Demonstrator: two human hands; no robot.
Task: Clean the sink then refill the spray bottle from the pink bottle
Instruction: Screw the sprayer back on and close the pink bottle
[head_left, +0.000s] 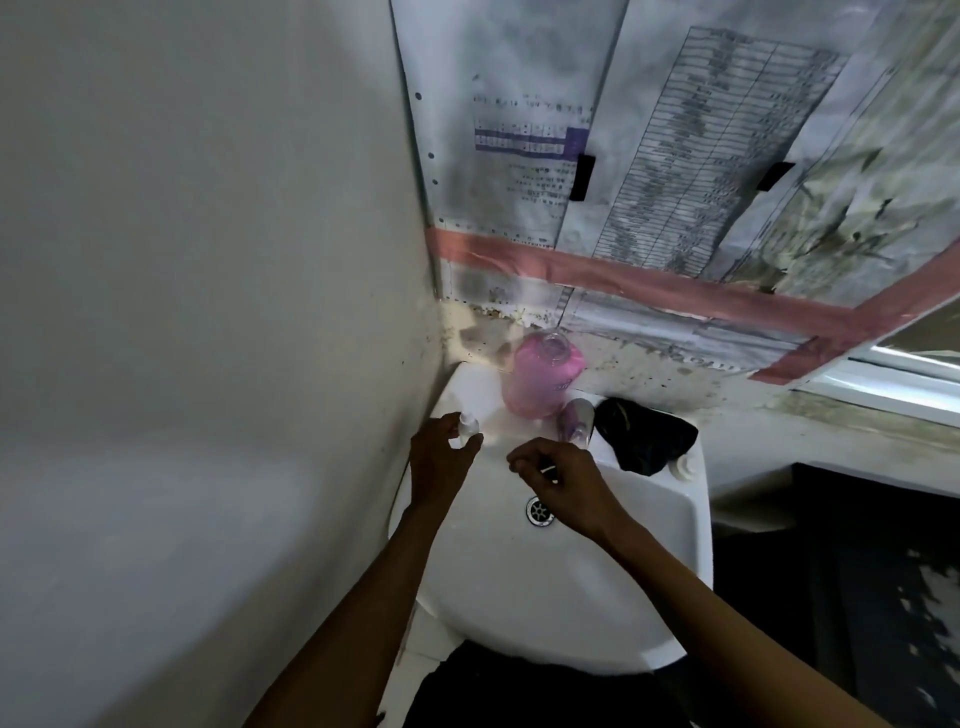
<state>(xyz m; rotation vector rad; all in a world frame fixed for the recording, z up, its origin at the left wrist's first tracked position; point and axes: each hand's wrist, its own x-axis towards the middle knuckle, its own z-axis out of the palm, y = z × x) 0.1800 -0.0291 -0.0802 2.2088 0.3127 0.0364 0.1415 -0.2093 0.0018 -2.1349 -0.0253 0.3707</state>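
A white sink (597, 597) fills the lower middle, its drain (538, 511) at the centre. The pink bottle (540, 375) stands uncapped on the sink's back ledge. My left hand (441, 460) grips a small clear spray bottle (467, 428) at the sink's back left edge. My right hand (563, 480) hovers over the basin above the drain, fingers curled round a small white piece that I cannot identify.
A tap (576, 418) sits behind the basin, with a black cloth (644, 436) on the ledge to its right and a small white cap (681, 464) beside it. A wall closes the left; stained papers and pink tape cover the back wall.
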